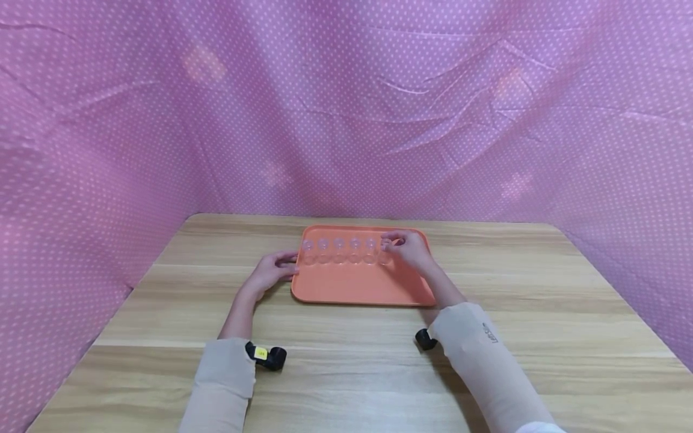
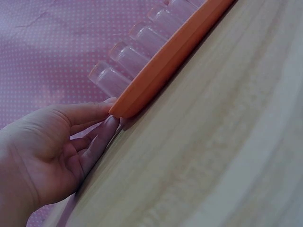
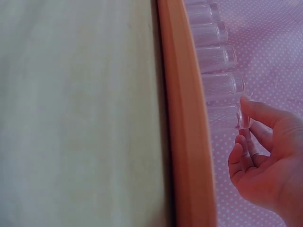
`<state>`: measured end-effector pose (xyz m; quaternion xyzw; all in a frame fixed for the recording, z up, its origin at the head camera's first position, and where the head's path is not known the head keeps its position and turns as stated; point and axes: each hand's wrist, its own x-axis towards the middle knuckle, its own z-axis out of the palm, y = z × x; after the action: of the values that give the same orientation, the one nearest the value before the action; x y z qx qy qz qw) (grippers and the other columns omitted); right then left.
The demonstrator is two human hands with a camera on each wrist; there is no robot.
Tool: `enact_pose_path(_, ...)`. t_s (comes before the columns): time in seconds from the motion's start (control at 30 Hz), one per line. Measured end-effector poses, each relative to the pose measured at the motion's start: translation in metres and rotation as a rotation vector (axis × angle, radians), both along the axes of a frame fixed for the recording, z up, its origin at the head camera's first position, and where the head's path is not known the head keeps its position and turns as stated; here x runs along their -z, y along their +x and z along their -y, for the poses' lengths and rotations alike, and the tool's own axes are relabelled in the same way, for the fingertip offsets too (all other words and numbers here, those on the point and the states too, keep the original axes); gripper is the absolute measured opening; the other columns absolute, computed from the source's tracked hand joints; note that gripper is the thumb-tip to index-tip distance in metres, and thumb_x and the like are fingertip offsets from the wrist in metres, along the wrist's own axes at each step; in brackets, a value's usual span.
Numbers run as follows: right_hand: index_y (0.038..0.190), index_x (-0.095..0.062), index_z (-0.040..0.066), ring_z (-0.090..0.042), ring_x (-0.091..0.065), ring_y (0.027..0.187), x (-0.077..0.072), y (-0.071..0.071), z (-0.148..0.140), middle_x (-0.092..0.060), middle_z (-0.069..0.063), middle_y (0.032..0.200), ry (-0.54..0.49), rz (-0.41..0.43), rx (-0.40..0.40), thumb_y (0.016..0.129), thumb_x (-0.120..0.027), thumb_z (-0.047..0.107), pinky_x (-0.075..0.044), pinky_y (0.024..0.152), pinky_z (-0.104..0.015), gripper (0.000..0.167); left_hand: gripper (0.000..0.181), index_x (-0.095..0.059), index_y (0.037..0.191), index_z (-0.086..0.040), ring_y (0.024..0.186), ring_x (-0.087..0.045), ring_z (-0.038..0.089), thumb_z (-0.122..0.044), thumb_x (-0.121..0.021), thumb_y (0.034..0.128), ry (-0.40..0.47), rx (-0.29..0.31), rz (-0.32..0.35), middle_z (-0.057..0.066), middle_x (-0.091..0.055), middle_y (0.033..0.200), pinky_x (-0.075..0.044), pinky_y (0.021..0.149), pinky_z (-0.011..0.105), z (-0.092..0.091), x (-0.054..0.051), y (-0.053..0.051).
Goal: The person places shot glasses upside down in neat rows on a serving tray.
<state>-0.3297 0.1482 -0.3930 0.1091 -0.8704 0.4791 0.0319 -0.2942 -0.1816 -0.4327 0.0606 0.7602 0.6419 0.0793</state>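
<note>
An orange tray (image 1: 357, 287) lies on the table, bearing a row of several clear drinking glasses (image 1: 338, 251). They stand seemingly upside down, thick bases on top. At the tray's left side is my left hand (image 1: 267, 275); in the left wrist view its thumb and fingertips pinch the tray's rim (image 2: 147, 85). My right hand (image 1: 412, 249) reaches over the tray's right part and holds the rightmost glass (image 3: 225, 117) by its upper end, between thumb and fingers. That glass stands in line with the others. Its far side is hidden behind the fingers.
Wood-grained tabletop (image 1: 346, 373) surrounds the tray. Pink dotted cloth (image 1: 346, 120) hangs behind the table and on both sides. A small black camera (image 1: 277, 358) is strapped to the left sleeve, and another black camera (image 1: 425, 340) to the right.
</note>
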Motion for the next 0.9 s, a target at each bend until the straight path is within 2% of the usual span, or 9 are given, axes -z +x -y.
enact_pose_path(0.37,0.106,-0.067,0.001,-0.016,-0.055,0.072,-0.002,0.001,-0.002,-0.066,-0.009,0.091,-0.005,-0.010,0.004,0.081,-0.070,0.010,-0.044,0.054,-0.019,0.027,0.051,-0.035,0.133,0.013,0.089,-0.058,0.017,0.007,-0.056,0.0860,0.016,0.016,-0.007,0.030,-0.044,0.125,-0.054,0.080,0.028,0.000,-0.001,-0.002)
enact_pose_path(0.53,0.112,-0.063,-0.001,-0.022,-0.056,0.081,-0.003,0.003,-0.004,-0.063,-0.014,0.102,-0.047,0.004,-0.017,0.082,-0.069,0.009,-0.047,0.059,-0.021,0.032,0.051,-0.035,0.133,0.013,0.087,-0.058,0.015,0.008,-0.056,0.0860,0.030,0.019,-0.007,0.030,-0.043,0.125,-0.054,0.080,0.028,-0.002,-0.001,-0.002)
enact_pose_path(0.73,0.116,-0.060,-0.001,-0.027,-0.055,0.089,-0.004,0.003,-0.010,-0.059,-0.017,0.111,-0.059,0.002,-0.005,0.082,-0.070,0.019,-0.049,0.068,-0.026,0.041,0.052,-0.035,0.133,0.013,0.089,-0.059,0.017,0.006,-0.057,0.0862,0.028,0.025,-0.010,0.031,-0.043,0.126,-0.054,0.080,0.028,-0.001,0.000,-0.003)
enact_pose_path(0.9,0.121,-0.056,-0.002,-0.028,-0.052,0.095,-0.007,0.003,-0.017,-0.054,-0.019,0.117,-0.060,0.046,-0.018,0.085,-0.067,0.019,-0.048,0.071,-0.028,0.044,0.053,-0.034,0.133,0.013,0.090,-0.058,0.017,0.005,-0.057,0.0865,0.034,0.023,-0.008,0.031,-0.043,0.126,-0.053,0.080,0.027,0.002,0.001,-0.002)
